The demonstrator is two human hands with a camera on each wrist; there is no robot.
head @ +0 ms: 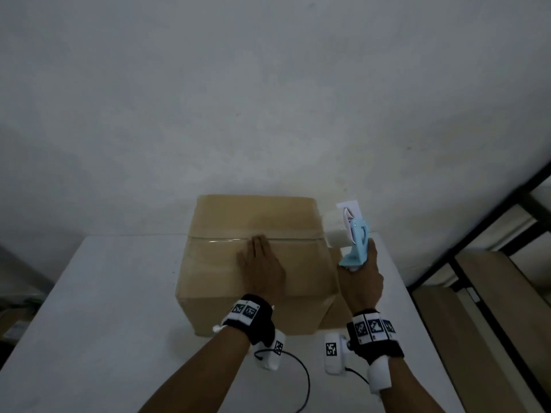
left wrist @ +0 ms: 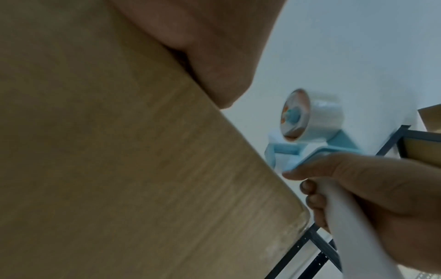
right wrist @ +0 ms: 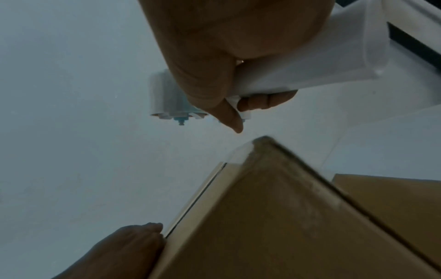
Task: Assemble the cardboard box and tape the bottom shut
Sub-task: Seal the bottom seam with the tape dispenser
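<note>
You face a plain grey-white wall (head: 268,84) in dim light, a white table (head: 98,293) at six o'clock, and dark metal shelving (head: 489,234) at three o'clock.

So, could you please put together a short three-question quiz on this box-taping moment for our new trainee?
1. True or false: the left hand lies flat on top of the cardboard box.
2. Which hand holds the tape dispenser? A) left hand B) right hand C) neither
3. Fill in: a strip of clear ____ already runs along the seam on the box's top face.

Key:
1. True; its fingers are straight, their tips at the seam.
2. B; its fingers curl round the white handle, holding the dispenser off the box's right edge.
3. tape
</note>
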